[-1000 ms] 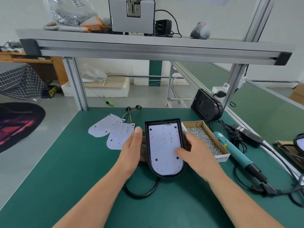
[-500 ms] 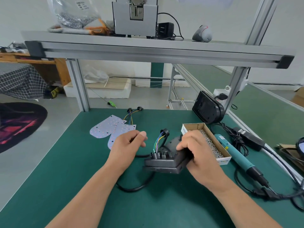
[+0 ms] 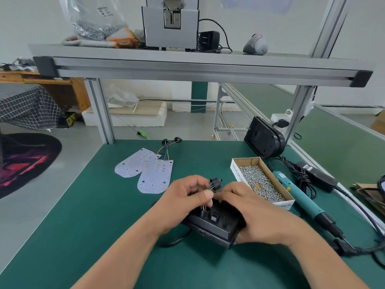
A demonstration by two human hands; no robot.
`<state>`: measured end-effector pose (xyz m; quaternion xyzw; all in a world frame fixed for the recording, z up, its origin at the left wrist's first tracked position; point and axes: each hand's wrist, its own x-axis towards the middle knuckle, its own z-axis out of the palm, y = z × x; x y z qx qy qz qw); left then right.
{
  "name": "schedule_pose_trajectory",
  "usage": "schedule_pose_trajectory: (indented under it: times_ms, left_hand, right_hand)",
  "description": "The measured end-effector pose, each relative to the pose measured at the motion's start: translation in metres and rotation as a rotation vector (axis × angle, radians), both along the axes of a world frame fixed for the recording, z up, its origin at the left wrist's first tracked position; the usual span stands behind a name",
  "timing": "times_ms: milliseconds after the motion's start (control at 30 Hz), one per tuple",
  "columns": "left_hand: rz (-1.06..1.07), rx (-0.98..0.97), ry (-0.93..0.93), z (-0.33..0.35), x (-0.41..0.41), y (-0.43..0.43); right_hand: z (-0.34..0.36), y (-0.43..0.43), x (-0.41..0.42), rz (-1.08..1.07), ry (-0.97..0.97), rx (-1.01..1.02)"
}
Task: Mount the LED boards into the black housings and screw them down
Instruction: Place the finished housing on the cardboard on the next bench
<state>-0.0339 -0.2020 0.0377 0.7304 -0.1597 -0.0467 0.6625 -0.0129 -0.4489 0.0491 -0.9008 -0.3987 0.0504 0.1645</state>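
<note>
One green counter point(image 3: 83, 226) carries it all. Held over its near middle is the black housing point(image 3: 212, 225), which a second ago lay face up showing its LED board and is now turned back up and tilted. The board looks seated, I'd say, and the lead is being drawn out before screwing. The right hand point(image 3: 256, 213) has its grip curled round the housing's right end. The left hand point(image 3: 183, 197) pinches the coloured wires point(image 3: 210, 187) rising from a rear hole, topped by a black connector point(image 3: 216, 182).
</note>
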Motion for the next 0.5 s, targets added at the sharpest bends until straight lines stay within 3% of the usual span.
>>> schedule_pose_trajectory:
  times_ms: [133,500]
  left_hand:
    - [-0.033,-0.069,0.021,0.002,-0.001,-0.002]
    - [-0.036,-0.106,-0.003,-0.004,0.001,-0.007]
  right_hand:
    - [0.006,-0.013,0.002,-0.024,0.196,0.046]
    - [0.014,-0.033,0.004,-0.058,0.327,0.105]
